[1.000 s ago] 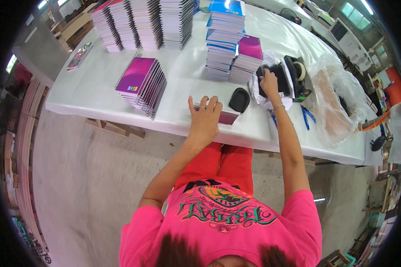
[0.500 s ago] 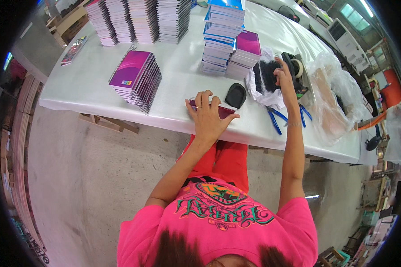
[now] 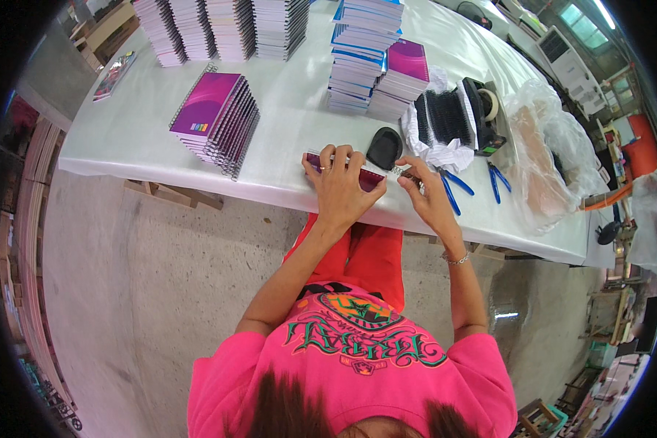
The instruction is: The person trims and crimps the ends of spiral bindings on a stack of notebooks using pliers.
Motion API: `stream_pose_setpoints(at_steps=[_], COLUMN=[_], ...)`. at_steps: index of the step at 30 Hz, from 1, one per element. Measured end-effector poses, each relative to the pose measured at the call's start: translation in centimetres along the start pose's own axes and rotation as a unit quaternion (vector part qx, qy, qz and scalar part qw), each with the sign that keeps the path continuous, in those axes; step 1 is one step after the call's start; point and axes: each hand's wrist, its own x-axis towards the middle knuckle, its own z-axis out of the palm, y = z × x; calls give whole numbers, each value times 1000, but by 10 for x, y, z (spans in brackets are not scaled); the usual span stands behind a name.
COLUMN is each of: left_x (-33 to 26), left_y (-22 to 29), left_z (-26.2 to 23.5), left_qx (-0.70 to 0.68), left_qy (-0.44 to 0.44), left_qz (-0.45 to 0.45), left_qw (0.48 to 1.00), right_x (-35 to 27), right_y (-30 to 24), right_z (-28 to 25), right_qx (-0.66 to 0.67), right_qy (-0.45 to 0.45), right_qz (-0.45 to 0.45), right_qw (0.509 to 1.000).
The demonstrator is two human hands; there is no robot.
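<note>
Near the table's front edge my left hand (image 3: pixel 337 184) grips a purple-covered notebook (image 3: pixel 372 181), its punched edge showing beside my thumb. My right hand (image 3: pixel 431 196) pinches a thin wire spiral coil (image 3: pixel 399 172) close to the notebook's right end. How far the coil reaches toward the holes cannot be made out. Just beyond lies a black rounded dish (image 3: pixel 385 148). A bundle of dark spiral coils (image 3: pixel 447 117) rests on white wrapping at the right. Blue-handled pliers (image 3: pixel 456 193) lie beside my right hand, with a second blue-handled tool (image 3: pixel 498 181) further right.
Spiral-bound purple notebooks (image 3: pixel 212 109) are stacked at left. Taller bound stacks (image 3: pixel 230 29) stand behind. Blue-edged stacks (image 3: pixel 358 66) and purple-topped loose ones (image 3: pixel 407 62) rise ahead. A tape roll (image 3: pixel 488 106) sits in a black holder; clear plastic bags (image 3: pixel 536 160) cover the right side.
My right hand has come back from the coil bundle to the notebook's right end, now with a coil in its fingers. My left hand keeps its grip on the notebook.
</note>
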Motion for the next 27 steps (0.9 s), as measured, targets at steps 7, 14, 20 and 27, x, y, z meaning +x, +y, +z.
stream_pose_setpoints(at_steps=[7,14,20,27], left_x=[1,1,5,5], left_y=[-3,-4,-4,-2], left_z=[1,1,-1,-2], left_qx=[-6,1,-1,5], left_qy=[4,5,-10,-20], left_qz=[12,20,19,18], left_qw=[1000,1000,1000,1000], right_x=[-2,-4,-6,-6], right_y=[6,7,0,0], right_z=[8,9,7,7], right_qx=[-31,-4,23,47], right_qy=[7,-10,25,16], right_qz=[-50,-48,-15,-46], right_qw=[998,999,999,998])
